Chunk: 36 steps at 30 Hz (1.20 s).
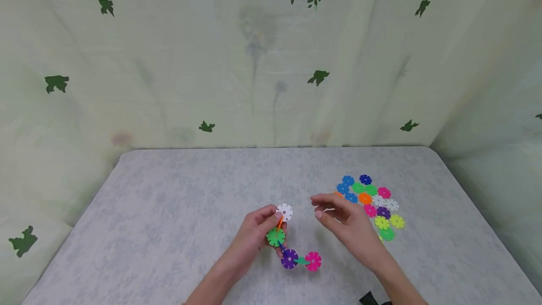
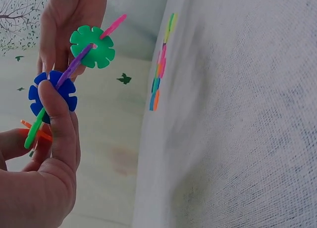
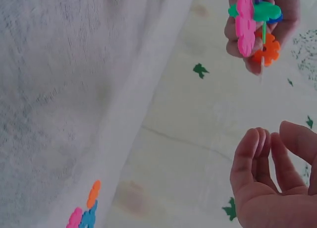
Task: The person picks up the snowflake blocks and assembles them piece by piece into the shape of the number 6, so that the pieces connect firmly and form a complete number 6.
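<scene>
Left hand (image 1: 257, 228) has the chain, pinching it between thumb and fingers around the orange disc (image 1: 280, 223), with the white disc (image 1: 284, 212) at the far end and the green disc (image 1: 275, 238) just nearer. The chain is up off the table (image 1: 178, 201), left of the loose bits, and bends right through the purple disc (image 1: 290, 259) and a teal disc (image 1: 301, 260) to the pink disc (image 1: 313, 261) at the tip. Looks like thin plastic, so I'd guess it weighs next to nothing. The pink end sticks out sideways with nothing under it, so those slot joints probably grip okay, but I'd bet a twist or knock pops one. Smooth faces may be a bit slippery too. I'd hold it by the flats of a disc right beside the joint being worked, never by the tip.

Right hand (image 1: 345, 225) is empty, fingers loosely bent, thumb apart. Past it, far right, are the loose discs (image 1: 362, 196), lying flat and close together; pinch those by the notched rim, I reckon.
</scene>
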Tool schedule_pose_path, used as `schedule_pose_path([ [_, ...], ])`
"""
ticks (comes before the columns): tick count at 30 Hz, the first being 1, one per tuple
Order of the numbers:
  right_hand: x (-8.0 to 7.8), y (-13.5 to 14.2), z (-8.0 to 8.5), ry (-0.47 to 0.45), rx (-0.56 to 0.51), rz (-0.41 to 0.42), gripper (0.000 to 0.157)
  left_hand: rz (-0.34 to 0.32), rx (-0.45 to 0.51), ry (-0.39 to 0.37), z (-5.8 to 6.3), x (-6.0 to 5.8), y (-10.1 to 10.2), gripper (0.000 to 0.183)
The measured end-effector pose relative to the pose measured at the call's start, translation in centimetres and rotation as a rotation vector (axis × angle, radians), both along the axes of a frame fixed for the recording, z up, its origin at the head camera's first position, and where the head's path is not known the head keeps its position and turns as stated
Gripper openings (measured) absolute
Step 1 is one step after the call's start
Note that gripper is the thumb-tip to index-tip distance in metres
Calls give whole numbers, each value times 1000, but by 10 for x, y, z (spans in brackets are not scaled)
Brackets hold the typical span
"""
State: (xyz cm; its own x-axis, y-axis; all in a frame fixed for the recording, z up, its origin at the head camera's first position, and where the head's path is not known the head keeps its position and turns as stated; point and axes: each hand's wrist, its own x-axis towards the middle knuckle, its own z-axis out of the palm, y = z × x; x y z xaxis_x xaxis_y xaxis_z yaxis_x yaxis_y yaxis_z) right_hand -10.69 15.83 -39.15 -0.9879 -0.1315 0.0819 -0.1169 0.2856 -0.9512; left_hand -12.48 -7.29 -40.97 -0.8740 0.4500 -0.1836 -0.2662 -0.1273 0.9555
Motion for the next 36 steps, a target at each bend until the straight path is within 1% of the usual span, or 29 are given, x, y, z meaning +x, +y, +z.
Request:
schedule_pose_path([
  [5,1,15,2,10,22,1,25,29,-4,8,0,0,-1,30],
  [7,1,23,1,11,43,7,24,36,-11,9,0,-1,-1,33],
  [11,1,39,-4,-18,93,21,22,47,-31,-1,0,-1,-3,33],
  [16,4,60,-11,-57,189,28,24,53,-48,-5,1,-2,-4,32],
  [20,7,76,-15,-47,283,23,26,52,-44,-17,1,-3,-5,28],
  [23,8,89,-18,-52,357,16,26,52,-39,-29,1,-3,-5,29],
  [27,9,103,-21,-137,449,13,27,54,-27,-42,0,-3,-4,30],
  [31,11,118,-28,-207,490,51,26,59,-14,-49,1,-3,-4,26],
  [34,13,127,-35,-213,491,111,28,58,-13,-45,1,-3,-4,26],
  [36,14,131,-40,-217,492,140,33,54,-17,-44,1,-3,-4,29],
])
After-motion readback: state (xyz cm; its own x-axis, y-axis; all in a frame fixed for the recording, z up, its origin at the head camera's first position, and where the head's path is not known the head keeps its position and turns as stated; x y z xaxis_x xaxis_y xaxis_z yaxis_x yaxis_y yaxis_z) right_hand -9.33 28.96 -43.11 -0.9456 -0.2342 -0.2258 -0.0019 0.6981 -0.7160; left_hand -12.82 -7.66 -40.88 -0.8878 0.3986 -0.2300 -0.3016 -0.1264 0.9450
